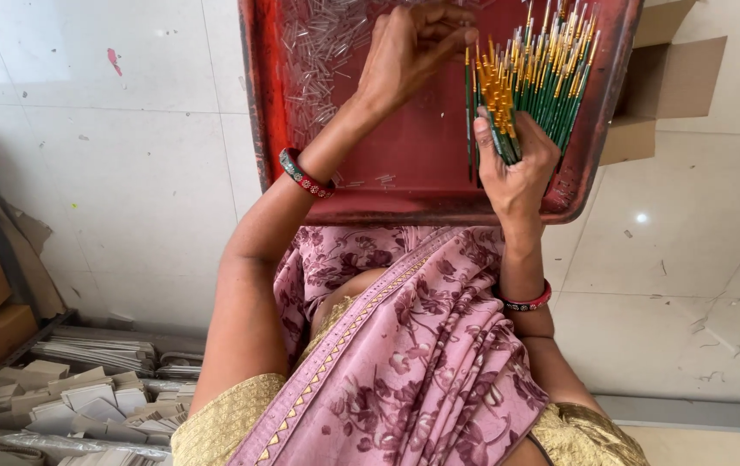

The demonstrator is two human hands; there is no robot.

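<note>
A big bunch of thin green paintbrushes with gold bands fans out over the right part of a red tray. The right hand holds the bunch low down, with its fingers wrapped tight around the handles and the thumb pressed on the front. The left hand is just beside the bunch, over the middle of the tray, with its fingertips pressed together near the brush at the bunch's left edge; it is hard to tell if they pinch that brush or something tiny. A heap of small clear tubes lies in the tray's left part, close to the left hand. Each wrist has a red bangle. The tray rests on the person's lap, over a pink flowered cloth. A brown cardboard box sits on the pale floor just past the tray's right side. Stacks of white cards lie far off at the lower left.
</note>
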